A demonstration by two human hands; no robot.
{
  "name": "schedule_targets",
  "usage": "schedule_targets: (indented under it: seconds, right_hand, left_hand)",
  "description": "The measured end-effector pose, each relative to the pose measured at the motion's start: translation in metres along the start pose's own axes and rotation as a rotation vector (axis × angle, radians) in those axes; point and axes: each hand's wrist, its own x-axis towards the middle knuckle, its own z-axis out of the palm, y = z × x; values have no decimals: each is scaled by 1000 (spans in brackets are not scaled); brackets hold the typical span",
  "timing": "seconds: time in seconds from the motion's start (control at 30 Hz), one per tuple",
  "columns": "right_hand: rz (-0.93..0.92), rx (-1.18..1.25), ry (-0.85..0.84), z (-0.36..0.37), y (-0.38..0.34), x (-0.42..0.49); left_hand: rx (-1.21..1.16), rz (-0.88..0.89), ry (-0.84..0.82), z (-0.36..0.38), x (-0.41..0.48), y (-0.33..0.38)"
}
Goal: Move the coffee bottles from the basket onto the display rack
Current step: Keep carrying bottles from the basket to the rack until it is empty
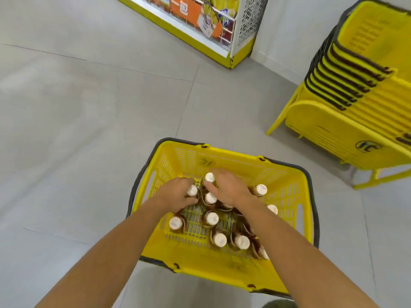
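A yellow plastic basket [222, 266] with dark handles sits on the floor right below me. Several brown coffee bottles with cream caps stand inside it, such as one at the near middle [219, 239] and one at the far right [260, 189]. Both my hands are down inside the basket at its far end. My left hand [175, 193] is closed around a capped bottle [192, 190]. My right hand [229, 188] is wrapped around another bottle [209, 177], with one more bottle [210, 198] standing between the hands.
A yellow-based display rack [231, 41] with orange packets and a white mesh end panel stands at the far top. A tall stack of yellow baskets [347, 90] on a yellow stand is at the right. Grey tiled floor [89, 121] surrounds the basket.
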Motion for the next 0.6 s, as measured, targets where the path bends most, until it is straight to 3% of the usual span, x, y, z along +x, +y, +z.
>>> schedule_targets:
  seconds: [0.17,0.3,0.47,0.6]
  right_hand:
    - [4,150,63,13,2,12]
    - [39,243,103,-28,-15,-6]
    - [-33,293,126,-161,-95,-64]
    - [-139,272,113,-305,-202,-127]
  left_hand:
    - [-223,50,166,15,3,-20]
    - [-371,13,211,-27,-21,-13]
    - [-417,-54,278,-157,-111,26]
    - [-440,-117,331,-296,-222,66]
